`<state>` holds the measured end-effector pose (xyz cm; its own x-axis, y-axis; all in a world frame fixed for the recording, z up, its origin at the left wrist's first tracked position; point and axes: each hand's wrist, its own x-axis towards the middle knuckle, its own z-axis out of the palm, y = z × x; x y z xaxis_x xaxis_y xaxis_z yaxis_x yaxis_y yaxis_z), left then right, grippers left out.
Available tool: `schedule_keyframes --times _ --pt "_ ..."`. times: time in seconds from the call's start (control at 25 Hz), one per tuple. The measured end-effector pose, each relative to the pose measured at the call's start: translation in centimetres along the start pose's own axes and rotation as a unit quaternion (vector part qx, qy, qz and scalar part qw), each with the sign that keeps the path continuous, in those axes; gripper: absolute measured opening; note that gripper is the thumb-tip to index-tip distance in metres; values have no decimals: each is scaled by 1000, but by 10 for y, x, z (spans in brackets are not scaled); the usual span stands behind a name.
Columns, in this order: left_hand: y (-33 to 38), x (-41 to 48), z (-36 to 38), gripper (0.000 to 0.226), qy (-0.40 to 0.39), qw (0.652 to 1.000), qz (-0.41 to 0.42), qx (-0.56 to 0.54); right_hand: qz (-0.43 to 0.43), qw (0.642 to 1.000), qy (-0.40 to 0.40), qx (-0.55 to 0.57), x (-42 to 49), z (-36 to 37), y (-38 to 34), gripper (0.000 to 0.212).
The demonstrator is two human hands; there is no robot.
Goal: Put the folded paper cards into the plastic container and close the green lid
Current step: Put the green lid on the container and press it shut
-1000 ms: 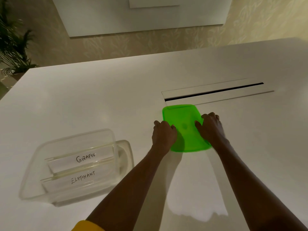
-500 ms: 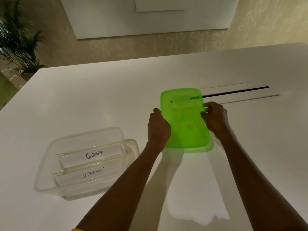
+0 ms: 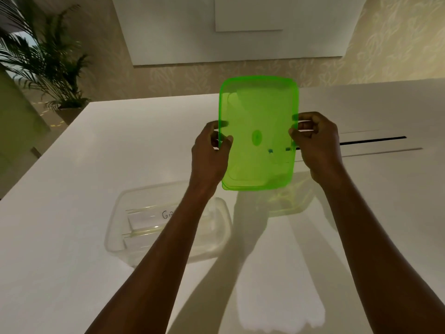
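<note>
The translucent green lid is up in the air, tilted toward me, above the white table. My left hand grips its left long edge and my right hand grips its right long edge. The clear plastic container sits on the table below and left of the lid, partly hidden by my left forearm. Two folded paper cards stand inside it; only the start of the writing on the rear card shows.
The white table has a long dark cable slot to the right of the lid. A potted palm stands on the floor beyond the table's far left corner. A pale wall panel faces me.
Both hands have lifted the green lid off the table and raised it, tilting it toward me. The view has shifted so the container sits nearer the middle, under my left forearm.
</note>
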<state>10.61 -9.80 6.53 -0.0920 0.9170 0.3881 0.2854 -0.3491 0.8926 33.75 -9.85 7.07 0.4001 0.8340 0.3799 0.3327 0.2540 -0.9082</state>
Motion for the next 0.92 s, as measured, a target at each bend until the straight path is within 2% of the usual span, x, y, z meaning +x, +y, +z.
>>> schedule_keyframes --times 0.24,0.44,0.56,0.64,0.72,0.8,0.92 --pt "3 0 -79 29 -80 989 21 -122 -15 998 -33 58 -24 58 -37 21" --pt "-12 -3 -135 28 -77 974 9 -214 -56 994 -71 69 -43 103 -66 20" --pt "-24 -6 -161 26 -66 961 -9 -268 -52 979 -169 99 -56 126 -83 27" --pt "-31 -8 -175 26 -57 952 -33 -299 -33 957 -252 142 -68 140 -92 31" --pt "-41 -8 -187 29 -40 954 -60 -290 -43 940 -292 170 -80 150 -101 31" --pt "-52 -6 -201 38 -28 963 -88 -252 -89 944 -284 144 -91 159 -108 29" --pt "-65 -3 -225 41 11 951 -174 -255 -221 953 -206 -11 -112 165 -112 25"
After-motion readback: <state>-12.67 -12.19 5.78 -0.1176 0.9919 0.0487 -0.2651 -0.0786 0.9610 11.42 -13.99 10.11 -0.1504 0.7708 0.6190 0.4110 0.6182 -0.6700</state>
